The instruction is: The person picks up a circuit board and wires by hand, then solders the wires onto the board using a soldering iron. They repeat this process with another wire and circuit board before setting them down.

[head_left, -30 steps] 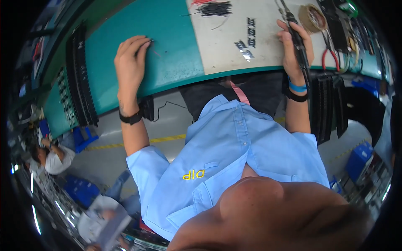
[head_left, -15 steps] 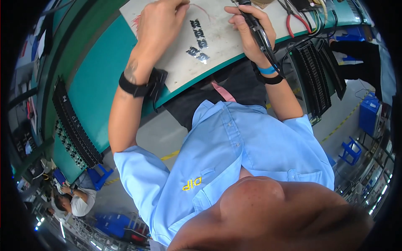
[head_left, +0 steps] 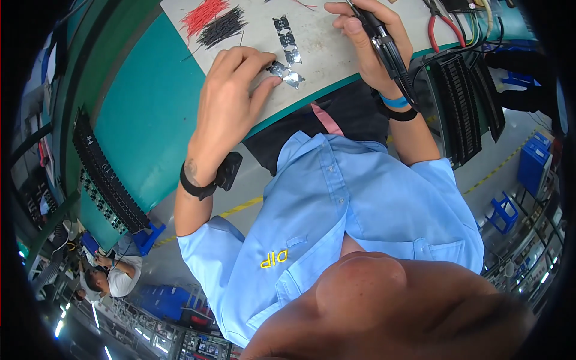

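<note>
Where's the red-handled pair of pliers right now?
In the head view the red-handled pliers lie on the pale work mat at the top right, just right of the right hand holding the dark pen-like tool, beside the bundle of cables.

Person is wearing a light blue short-sleeved shirt (head_left: 354, 204) with a collar, a button placket down the front and a chest pocket on each side; small yellow lettering is showing on the left pocket. Dark trousers (head_left: 336, 114) are showing below the shirt hem, with a pink strip (head_left: 327, 119) lying across them. Left hand (head_left: 231, 99) is bare, wearing a black wristband (head_left: 193, 187) with a black box-shaped unit (head_left: 228, 171) attached; a small dark mark is showing just above the band. Right hand (head_left: 366, 45) is bare too, wearing a blue band (head_left: 394, 101) and a black band (head_left: 403, 114) side by side on the wrist.
</note>
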Demonstrator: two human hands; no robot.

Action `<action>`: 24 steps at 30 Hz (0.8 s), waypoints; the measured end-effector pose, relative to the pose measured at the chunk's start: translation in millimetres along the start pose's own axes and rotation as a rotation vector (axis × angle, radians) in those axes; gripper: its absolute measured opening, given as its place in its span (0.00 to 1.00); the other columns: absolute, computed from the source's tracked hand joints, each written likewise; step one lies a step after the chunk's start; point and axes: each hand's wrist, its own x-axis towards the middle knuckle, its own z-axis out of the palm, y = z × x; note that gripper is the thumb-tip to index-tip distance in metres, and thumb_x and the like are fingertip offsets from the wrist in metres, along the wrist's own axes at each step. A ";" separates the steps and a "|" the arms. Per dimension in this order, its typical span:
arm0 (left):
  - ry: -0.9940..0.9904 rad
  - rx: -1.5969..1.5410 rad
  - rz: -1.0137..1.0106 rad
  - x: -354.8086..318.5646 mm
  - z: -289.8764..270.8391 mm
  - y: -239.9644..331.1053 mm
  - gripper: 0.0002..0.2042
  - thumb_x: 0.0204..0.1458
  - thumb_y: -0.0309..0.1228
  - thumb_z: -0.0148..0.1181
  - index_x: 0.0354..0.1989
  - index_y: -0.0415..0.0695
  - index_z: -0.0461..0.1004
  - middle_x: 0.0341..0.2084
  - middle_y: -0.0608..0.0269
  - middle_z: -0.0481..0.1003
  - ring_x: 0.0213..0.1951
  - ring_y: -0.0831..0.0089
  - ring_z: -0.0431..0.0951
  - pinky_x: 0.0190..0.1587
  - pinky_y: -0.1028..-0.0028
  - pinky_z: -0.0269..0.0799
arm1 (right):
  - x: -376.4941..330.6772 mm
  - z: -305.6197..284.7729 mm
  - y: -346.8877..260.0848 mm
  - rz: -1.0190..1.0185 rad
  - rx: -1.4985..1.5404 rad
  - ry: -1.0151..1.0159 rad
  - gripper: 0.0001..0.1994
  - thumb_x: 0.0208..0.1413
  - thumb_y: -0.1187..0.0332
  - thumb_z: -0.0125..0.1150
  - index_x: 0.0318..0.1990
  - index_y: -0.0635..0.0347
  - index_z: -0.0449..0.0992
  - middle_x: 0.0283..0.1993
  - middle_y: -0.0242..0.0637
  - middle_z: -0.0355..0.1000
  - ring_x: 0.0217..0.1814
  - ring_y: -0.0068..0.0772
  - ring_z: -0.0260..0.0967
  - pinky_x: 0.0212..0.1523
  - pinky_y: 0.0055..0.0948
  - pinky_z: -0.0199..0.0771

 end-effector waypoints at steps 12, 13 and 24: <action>0.046 -0.038 -0.024 -14.7 9.0 -4.2 0.11 0.50 0.23 0.71 0.42 0.38 0.79 0.43 0.58 0.76 0.45 0.58 0.74 0.48 0.65 0.71 | -15.2 -49.3 3.6 0.097 -0.184 0.262 0.19 0.64 0.78 0.62 0.61 0.68 0.71 0.43 0.42 0.77 0.45 0.25 0.75 0.44 0.25 0.75; 0.047 -0.045 -0.007 -13.0 10.5 -5.3 0.11 0.50 0.23 0.71 0.42 0.38 0.79 0.43 0.58 0.76 0.45 0.58 0.74 0.48 0.65 0.71 | -7.1 -47.4 -3.9 0.078 -0.215 0.247 0.19 0.62 0.78 0.64 0.60 0.68 0.71 0.42 0.41 0.77 0.44 0.25 0.75 0.43 0.25 0.75; 0.157 -0.019 -0.014 -21.6 23.4 -5.8 0.13 0.48 0.24 0.72 0.41 0.40 0.76 0.43 0.60 0.75 0.44 0.57 0.71 0.48 0.63 0.68 | -16.6 7.3 -17.8 -0.189 -0.183 -0.440 0.15 0.56 0.78 0.70 0.52 0.60 0.79 0.46 0.38 0.82 0.41 0.34 0.80 0.42 0.28 0.79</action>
